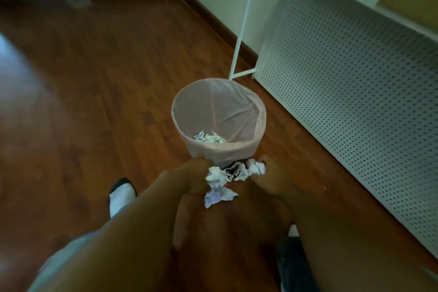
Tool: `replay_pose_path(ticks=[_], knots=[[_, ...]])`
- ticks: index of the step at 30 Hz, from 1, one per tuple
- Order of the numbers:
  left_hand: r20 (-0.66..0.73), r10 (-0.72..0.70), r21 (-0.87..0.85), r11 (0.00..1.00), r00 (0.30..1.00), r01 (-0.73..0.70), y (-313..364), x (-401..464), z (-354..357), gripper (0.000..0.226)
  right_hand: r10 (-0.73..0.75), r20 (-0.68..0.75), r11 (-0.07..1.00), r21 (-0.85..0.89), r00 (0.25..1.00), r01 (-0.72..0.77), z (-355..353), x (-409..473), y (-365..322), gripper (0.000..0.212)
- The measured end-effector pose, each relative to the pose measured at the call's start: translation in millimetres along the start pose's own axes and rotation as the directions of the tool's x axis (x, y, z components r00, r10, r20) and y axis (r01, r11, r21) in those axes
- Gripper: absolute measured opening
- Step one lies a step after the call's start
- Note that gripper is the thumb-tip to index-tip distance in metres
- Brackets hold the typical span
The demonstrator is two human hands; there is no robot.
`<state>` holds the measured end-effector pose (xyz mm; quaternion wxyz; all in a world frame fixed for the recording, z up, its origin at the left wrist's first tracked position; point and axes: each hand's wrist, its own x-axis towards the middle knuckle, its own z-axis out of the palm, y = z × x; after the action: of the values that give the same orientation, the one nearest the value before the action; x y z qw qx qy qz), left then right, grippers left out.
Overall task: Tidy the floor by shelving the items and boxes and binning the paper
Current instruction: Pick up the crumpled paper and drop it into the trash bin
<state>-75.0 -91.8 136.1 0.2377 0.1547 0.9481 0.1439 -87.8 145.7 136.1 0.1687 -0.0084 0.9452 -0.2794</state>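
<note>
A round bin point(257, 104) lined with a pale pink bag stands on the wooden floor, with crumpled paper in the bin point(209, 138) at its bottom. Just in front of the bin's near rim, both my hands hold a bunch of crumpled white paper point(227, 176) between them. My left hand point(187, 180) grips its left side and my right hand point(270, 178) grips its right side. The paper is outside the bin, level with its near wall.
A white perforated metal panel point(355, 92) runs along the right, with a white frame leg point(241, 28) beside it. Dark skirting lines the far walls. My foot in a white sock point(119, 197) is at lower left. Bare wooden floor point(83, 90) spreads to the left.
</note>
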Motion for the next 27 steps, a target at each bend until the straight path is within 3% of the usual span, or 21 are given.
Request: replay_pose_path(ticks=[5, 9, 14, 18, 22, 27], knots=[[-0.211, 0.118, -0.179, 0.971, 0.970, -0.157, 34, -25, -48, 0.040, -0.120, -0.092, 0.993, -0.025, 0.988, 0.118, -60, -9, -34, 0.022], [-0.415, -0.046, -0.455, 0.876, 0.909, -0.163, 38, -37, -62, 0.044, -0.110, -0.240, 0.990, 0.059, 0.965, 0.128, -74, -11, -33, 0.025], [-0.472, -0.200, -0.507, 0.858, 0.859, -0.079, 25, -27, -68, 0.042, -0.040, -0.281, 0.981, 0.170, 0.959, 0.091, -77, -1, -39, 0.045], [-0.474, -0.253, -0.527, 0.849, 0.843, -0.041, 18, -17, -69, 0.043, -0.030, -0.272, 0.986, 0.150, 0.962, 0.073, -75, 8, -51, 0.044], [-0.508, -0.314, -0.556, 0.831, 0.802, -0.027, 15, -7, -70, 0.040, -0.049, -0.266, 0.991, 0.106, 0.963, 0.080, -73, 16, -61, 0.059], [-0.493, -0.434, -0.643, 0.766, 0.754, 0.020, 4, -1, -76, 0.068, -0.063, -0.293, 0.993, 0.074, 0.954, 0.088, -75, 28, -71, 0.049]])
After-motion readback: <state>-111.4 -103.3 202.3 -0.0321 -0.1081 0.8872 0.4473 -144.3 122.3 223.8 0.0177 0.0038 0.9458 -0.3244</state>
